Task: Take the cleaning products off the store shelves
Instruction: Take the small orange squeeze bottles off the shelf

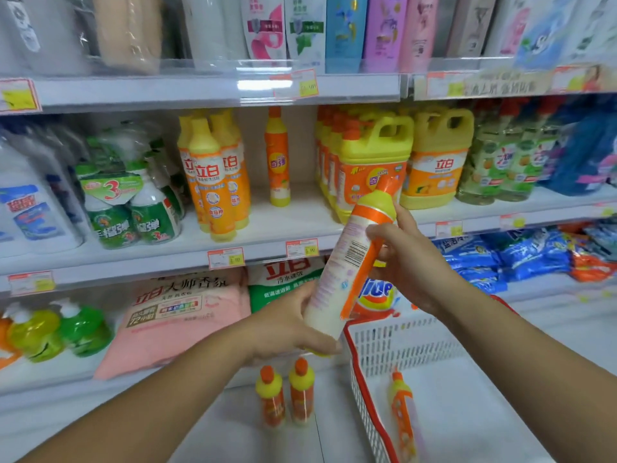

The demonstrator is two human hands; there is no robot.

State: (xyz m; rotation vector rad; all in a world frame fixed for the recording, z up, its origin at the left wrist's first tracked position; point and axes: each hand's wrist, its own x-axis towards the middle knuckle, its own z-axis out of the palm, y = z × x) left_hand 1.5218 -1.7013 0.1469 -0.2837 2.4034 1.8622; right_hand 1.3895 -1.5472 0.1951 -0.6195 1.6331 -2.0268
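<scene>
The store shelves (200, 91) fill the view in three tiers, packed with cleaning products. On the bottom tier lies a big pink bag (173, 315), with a green-and-white bag (283, 285) just beside it and blue packets (500, 259) farther right. A white basket (417, 342) with a red rim sits low on the right, in front of the shelves.

On the middle shelf (293, 225) stand two yellow jugs (437, 162) with orange labels. Left of them comes a bare stretch with a lone orange bottle (278, 158) upright near the back. Left again is a cluster of yellow-and-orange bottles (213, 182), then a shrink-wrapped pack of green pump bottles (133, 208).

The held bottle (347, 262), orange, white and yellow, is off the shelf and in the air in front of the middle tier, just above the basket's near corner. It tilts with its orange cap up and to the right, and its barcode faces the camera. The left grip (287, 325) is clamped on its base, fingers curled under it. The right grip (410, 262) is wrapped round its upper body just below the yellow shoulder.

Another bottle (402, 416) of the same kind lies in the basket, close to the red-rimmed wall. Two small bottles (270, 399) stand upright, touching or nearly so, on the pale floor left of the basket. Orange price tags (226, 258) line the shelf edges.
</scene>
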